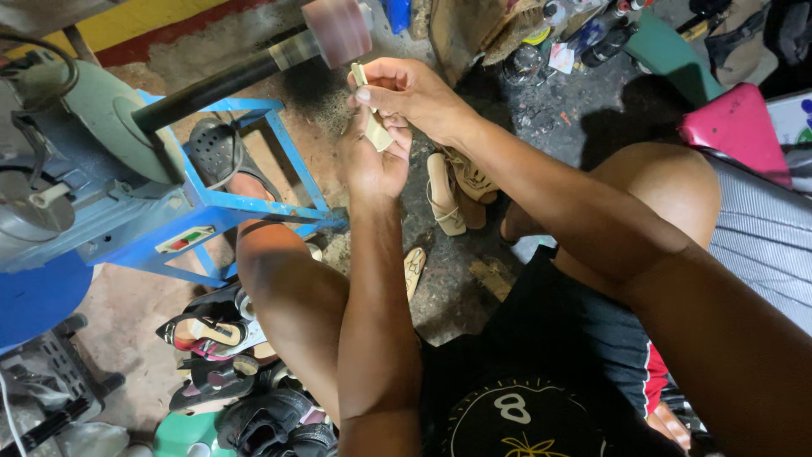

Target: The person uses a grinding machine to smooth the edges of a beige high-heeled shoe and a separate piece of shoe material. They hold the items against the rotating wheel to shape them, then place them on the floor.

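A: Head view: we hold a small cream heel piece (375, 127) up at the pink grinding drum (337, 30) on the machine's black shaft (216, 85). Our left hand (376, 165) cups it from below; our right hand (410, 93) pinches its upper end, fingers (365, 95) closed narrow on it.

B: Step in hand, as we judge it: shaping or checking the piece at the drum. It sits just under the drum; contact we cannot tell.

A: A next move calls for a firm grip, fingertips kept off the drum. Beige sandals (457, 190) lie on the floor beyond.
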